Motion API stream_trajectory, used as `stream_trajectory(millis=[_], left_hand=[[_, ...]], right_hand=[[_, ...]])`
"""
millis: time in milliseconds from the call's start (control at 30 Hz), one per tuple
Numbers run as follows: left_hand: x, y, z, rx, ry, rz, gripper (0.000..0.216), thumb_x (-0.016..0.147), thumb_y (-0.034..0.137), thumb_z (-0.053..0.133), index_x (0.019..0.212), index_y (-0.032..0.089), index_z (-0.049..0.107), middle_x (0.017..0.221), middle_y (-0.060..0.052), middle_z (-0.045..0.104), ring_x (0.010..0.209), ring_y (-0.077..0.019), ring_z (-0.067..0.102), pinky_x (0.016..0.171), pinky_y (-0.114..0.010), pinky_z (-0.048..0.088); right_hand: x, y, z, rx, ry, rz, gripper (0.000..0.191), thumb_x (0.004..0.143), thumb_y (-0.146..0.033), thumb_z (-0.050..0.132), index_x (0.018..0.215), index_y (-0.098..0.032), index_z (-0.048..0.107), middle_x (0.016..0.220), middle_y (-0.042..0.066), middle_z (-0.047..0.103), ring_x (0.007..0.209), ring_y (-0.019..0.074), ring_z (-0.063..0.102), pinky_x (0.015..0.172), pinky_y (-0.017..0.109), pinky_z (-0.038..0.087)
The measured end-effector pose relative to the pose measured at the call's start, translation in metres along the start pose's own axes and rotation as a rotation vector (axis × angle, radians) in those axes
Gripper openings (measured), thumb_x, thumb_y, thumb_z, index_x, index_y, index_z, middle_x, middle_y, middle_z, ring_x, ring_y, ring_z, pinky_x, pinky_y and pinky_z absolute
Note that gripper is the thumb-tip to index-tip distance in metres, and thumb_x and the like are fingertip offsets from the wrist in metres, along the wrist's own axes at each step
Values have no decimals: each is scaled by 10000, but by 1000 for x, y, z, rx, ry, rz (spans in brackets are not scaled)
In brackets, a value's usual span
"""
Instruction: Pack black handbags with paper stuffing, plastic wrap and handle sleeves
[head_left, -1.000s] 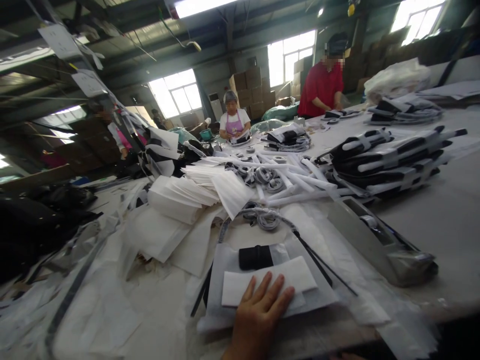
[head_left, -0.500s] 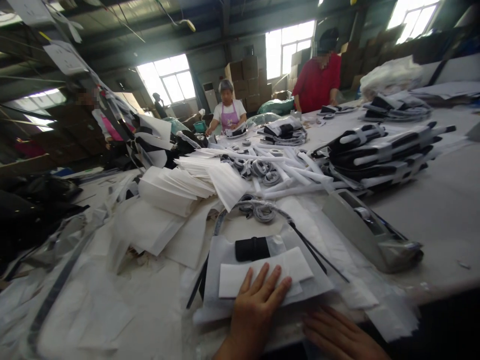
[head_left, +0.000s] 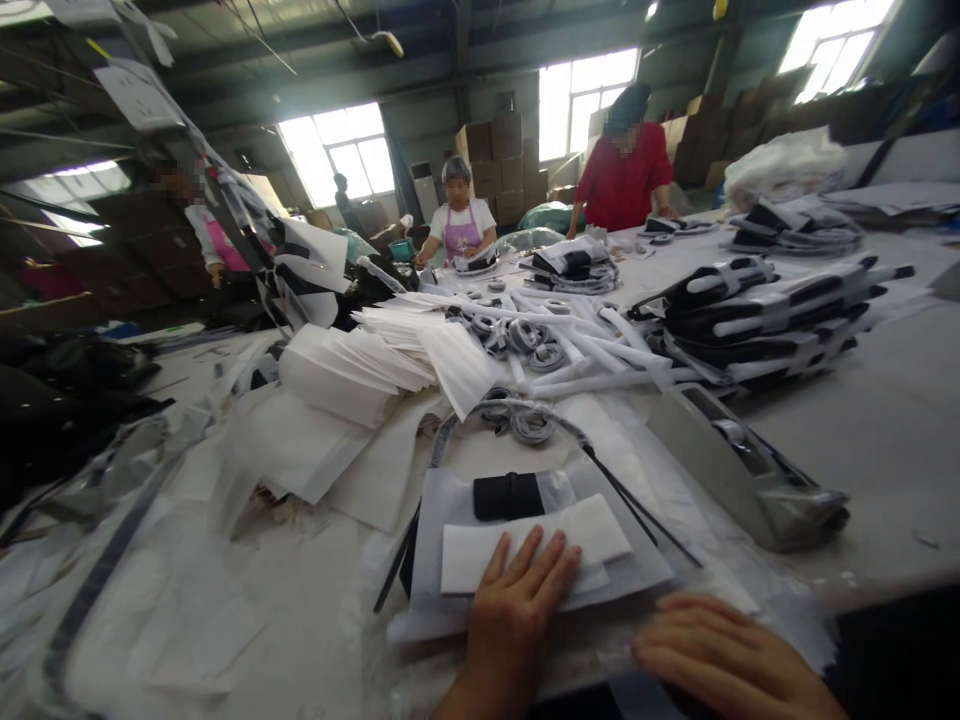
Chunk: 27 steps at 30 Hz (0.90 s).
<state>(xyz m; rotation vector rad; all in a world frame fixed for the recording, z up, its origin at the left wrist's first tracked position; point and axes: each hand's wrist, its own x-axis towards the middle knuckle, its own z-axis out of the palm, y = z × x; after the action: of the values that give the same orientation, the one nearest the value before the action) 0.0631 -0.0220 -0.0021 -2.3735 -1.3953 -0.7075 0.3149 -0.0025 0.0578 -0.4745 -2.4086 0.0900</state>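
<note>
My left hand (head_left: 521, 600) lies flat with fingers outstretched on a folded white foam sheet (head_left: 465, 560). The sheet rests on a handbag wrapped in thin white translucent wrapping (head_left: 442, 500). A black flap tab (head_left: 507, 497) shows above the sheet. Behind it arches the handle (head_left: 442, 440), covered in clear film, with thin black straps (head_left: 630, 505) at its right end. To the right, by the table's near edge, my right hand (head_left: 727, 640) has its fingers stretched out close together, pointing left; its thumb is hidden. I see nothing held in it.
A grey tape dispenser (head_left: 742, 470) stands right of the handbag. Behind are fanned white sheets (head_left: 337, 375), white foam tubes (head_left: 600, 375), coiled grey straps (head_left: 532, 345) and stacked wrapped black bags (head_left: 757, 310). Two co-workers (head_left: 461, 225) (head_left: 622, 170) are across the table.
My right hand has shifted right and up slightly, showing more of its back. My left hand stays on the foam sheet. The co-worker in red leans lower.
</note>
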Motion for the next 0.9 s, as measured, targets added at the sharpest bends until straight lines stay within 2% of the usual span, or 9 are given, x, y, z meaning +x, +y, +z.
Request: stream_trajectory(millis=[100,200,267,367,467,567,733,800,900], left_hand=[[2,0,-4,1,21,0,413,1051,231,329,1444,257,455,1402,56,583,1301,-167,562,1059,-391,518],[3,-1,-4,33,63,9,399,1060,244,304,1406,252,501,1402,77,573,1267,-170,591,1002,-395,559],[3,0,-3,57,86,21,396,1062,248,292,1379,254,529,1402,87,570,1245,-171,609,965,-398,582],[3,0,-2,76,110,24,400,1061,228,285,1359,251,552,1403,81,568,1240,-167,614,958,-384,590],[4,2,-2,76,81,-13,472,1048,145,202,1397,202,516,1429,27,547,1259,-151,597,980,-359,579],[3,3,-2,64,68,-56,505,1033,109,168,1453,183,438,1440,-13,535,1261,-148,595,961,-367,592],[0,5,2,19,129,-92,495,1035,118,236,1511,219,327,1444,-53,532,1264,-164,595,931,-411,607],[-1,5,4,-6,142,-101,491,1038,134,270,1516,233,316,1454,-57,525,1282,-164,580,945,-409,600],[-2,4,5,-24,191,-103,474,1042,163,329,1502,275,348,1465,-41,520,1300,-158,565,990,-394,573]], right_hand=[[23,15,8,-122,33,111,262,997,-262,544,1212,-223,690,1058,50,770,971,188,716,897,281,579],[45,29,20,-138,-96,28,306,1028,-201,458,1246,-214,672,1045,54,756,961,197,692,847,326,577],[54,36,23,-108,-157,-43,300,1029,-208,462,1251,-210,665,990,42,755,903,188,685,871,350,563],[60,43,20,-68,-194,-88,294,1039,-186,442,1215,-223,674,902,8,749,823,149,682,990,369,510],[66,47,14,-49,-154,-93,297,1030,-147,432,1145,-225,694,956,7,768,877,123,714,1042,347,488],[72,49,7,-63,-78,-92,296,1004,-120,434,1097,-214,698,1027,34,782,963,129,731,1010,313,525],[65,37,-3,-101,-32,-126,265,1013,-145,452,1112,-199,691,1050,51,786,990,126,734,1007,269,538],[54,31,-5,-133,-60,-158,264,1015,-157,467,1164,-186,684,1095,48,777,1066,130,710,1086,280,481],[32,24,-1,-192,-128,-219,294,1013,-151,476,1237,-165,667,1180,34,750,1168,141,661,1211,328,317]])
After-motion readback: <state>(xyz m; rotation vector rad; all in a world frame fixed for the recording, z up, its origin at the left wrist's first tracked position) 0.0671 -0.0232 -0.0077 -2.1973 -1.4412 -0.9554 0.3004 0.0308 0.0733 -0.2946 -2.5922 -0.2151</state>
